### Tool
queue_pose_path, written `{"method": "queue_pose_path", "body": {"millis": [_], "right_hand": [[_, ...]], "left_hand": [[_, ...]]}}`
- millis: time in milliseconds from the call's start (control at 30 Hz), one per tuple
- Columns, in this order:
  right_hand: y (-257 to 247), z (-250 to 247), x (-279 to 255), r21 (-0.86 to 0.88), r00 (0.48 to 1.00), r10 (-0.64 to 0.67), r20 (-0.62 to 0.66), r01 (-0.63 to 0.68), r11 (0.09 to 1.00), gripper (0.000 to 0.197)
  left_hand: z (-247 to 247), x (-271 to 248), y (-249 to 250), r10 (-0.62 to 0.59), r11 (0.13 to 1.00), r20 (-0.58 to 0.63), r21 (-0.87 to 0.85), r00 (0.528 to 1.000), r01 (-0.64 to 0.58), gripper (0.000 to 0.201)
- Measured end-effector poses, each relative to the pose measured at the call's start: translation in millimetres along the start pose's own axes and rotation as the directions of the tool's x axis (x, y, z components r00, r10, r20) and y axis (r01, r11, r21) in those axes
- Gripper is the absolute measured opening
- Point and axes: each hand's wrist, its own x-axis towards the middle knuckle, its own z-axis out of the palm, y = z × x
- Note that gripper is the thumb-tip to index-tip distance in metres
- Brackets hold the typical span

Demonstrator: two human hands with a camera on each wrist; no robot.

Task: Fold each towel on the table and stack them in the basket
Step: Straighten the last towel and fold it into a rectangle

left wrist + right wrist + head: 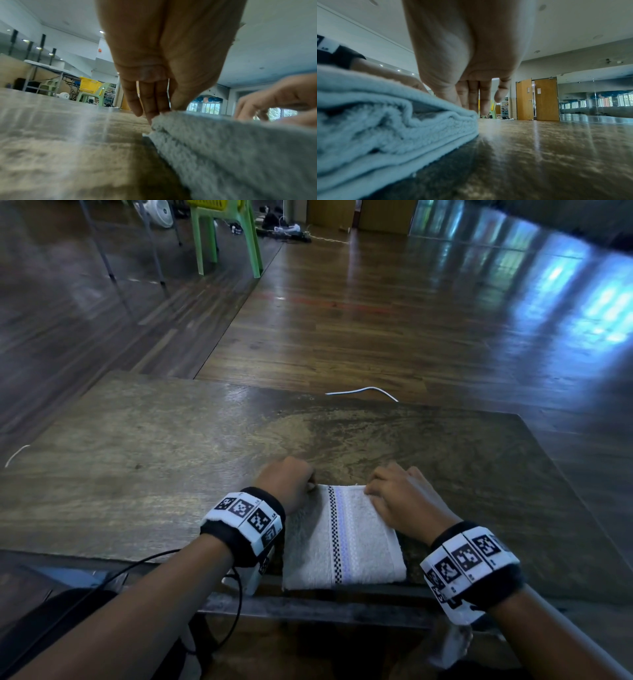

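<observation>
**Squaring the far corners of one folded towel**

Pinching the far left corner of the towel (342,537), the left hand (286,479) has its fingers (150,102) curled down round the edge, thumb against fingertips, with the cloth caught between them; in my judgement this grip is there to tug the layers into line. The towel itself lies flat on the table (137,460), close to the near edge and directly in front of the person, folded into a compact rectangle whose checked and pale-purple stripe runs away from the body. From the right wrist view its side shows several stacked layers, slightly wavy, so the fold looks nearly finished but not yet tidy.

On the right, the right hand (402,501) rests on the far right part of the towel. Its fingers (476,97) reach down, only slightly bent, to the corner and rest on it rather than closing round it, probably pinning that side while the left adjusts.

Counting: one towel on the table in view, two hands on it, two wrist bands (245,522) with printed markers. One yellow basket (89,85) sits on a green chair (224,234) well beyond the table, so carrying the towel there is a step not yet done. A white cable (363,392) lies past the far table edge.
</observation>
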Motion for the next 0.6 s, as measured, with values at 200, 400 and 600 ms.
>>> {"method": "queue_pose_path", "body": {"millis": [200, 400, 600], "right_hand": [[-1.2, 3.0, -7.8, 0.014, 0.999, 0.040, 0.000, -0.040, 0.999, 0.030], [-3.8, 2.7, -6.9, -0.001, 0.998, 0.052, 0.019, -0.052, 0.999, 0.030], [-7.5, 0.5, -6.7, -0.046, 0.998, 0.045, 0.047, -0.043, 0.998, 0.034]], "left_hand": [[-17.5, -8.9, -11.7, 0.006, 0.999, 0.070, -0.036, 0.998, -0.003, 0.010], [-21.0, -10.9, -14.6, -0.051, 0.998, 0.023, 0.031, 0.998, 0.050, 0.009], [-12.3, -19.2, 2.7, 0.017, 0.998, -0.156, 0.066, 0.988, -0.007, 0.015]]}}
